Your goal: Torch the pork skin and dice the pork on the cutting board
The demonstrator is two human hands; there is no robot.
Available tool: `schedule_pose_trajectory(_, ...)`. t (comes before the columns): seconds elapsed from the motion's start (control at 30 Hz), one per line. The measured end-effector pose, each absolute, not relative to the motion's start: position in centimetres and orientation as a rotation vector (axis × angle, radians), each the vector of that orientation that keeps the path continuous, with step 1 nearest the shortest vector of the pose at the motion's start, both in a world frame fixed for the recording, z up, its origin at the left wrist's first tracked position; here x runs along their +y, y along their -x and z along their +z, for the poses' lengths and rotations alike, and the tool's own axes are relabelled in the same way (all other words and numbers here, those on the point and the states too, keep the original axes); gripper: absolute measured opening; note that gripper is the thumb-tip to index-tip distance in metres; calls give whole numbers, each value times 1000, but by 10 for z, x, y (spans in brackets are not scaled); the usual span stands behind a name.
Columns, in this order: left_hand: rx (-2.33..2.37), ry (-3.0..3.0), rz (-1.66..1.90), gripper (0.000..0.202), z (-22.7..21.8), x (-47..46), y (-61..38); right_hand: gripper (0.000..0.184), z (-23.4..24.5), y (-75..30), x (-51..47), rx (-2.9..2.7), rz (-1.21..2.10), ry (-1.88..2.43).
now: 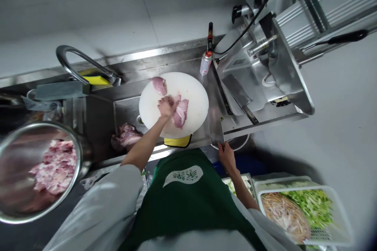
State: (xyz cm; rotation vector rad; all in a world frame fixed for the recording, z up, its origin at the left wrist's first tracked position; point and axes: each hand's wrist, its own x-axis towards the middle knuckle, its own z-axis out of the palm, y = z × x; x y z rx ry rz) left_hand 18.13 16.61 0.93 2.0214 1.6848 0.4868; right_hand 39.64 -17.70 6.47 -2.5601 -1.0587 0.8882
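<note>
A round white cutting board point(194, 90) lies over the steel sink. My left hand point(167, 106) rests on it with fingers curled on a slab of raw pink meat point(180, 113). A second meat piece point(159, 85) lies at the board's far left. My right hand point(226, 156) is at the counter's near edge, wrapped round the handle of a cleaver point(216, 129) whose broad blade stands beside the board. More raw meat point(126, 136) lies in the sink basin below the board.
A large steel bowl point(77, 172) of cut meat stands at the left. A curved tap point(77, 59) rises behind the sink. A second cleaver point(240, 96) lies on the meat slicer point(282, 70). A gas canister point(205, 62) stands behind the board. A white basket point(338, 219) of shredded vegetables sits lower right.
</note>
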Motion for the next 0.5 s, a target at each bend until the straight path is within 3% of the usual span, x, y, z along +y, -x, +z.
schedule_pose_trajectory(0.23,1508,-1859,268,22,19,137,-202,21,66,-398,-153,-1121,903,2511)
schedule_pose_trajectory(0.5,1331,-863,855,22,54,118,-157,24,73,-389,-111,-1374,893,2504)
